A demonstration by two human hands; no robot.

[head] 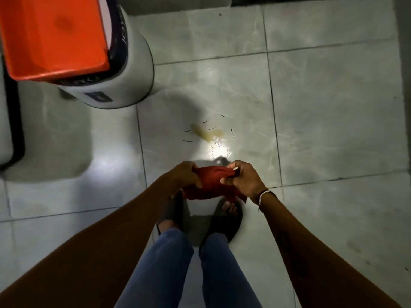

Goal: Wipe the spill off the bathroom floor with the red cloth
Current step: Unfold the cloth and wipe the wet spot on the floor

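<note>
The red cloth (211,185) is bunched up and held in the air above my feet. My left hand (185,174) grips its left side and my right hand (245,180) pinches its right side. On the grey floor tiles just beyond the cloth lies the spill (208,134), a yellowish smear with small wet droplets under a bright glare and several thin dark strands scattered around it. Both hands are well above the floor and short of the spill.
A white bucket (124,85) with an orange tub (55,36) resting on top stands at the upper left, close to the spill. A white fixture base (6,130) sits at the far left edge. My feet in dark slippers (224,221) stand below the cloth.
</note>
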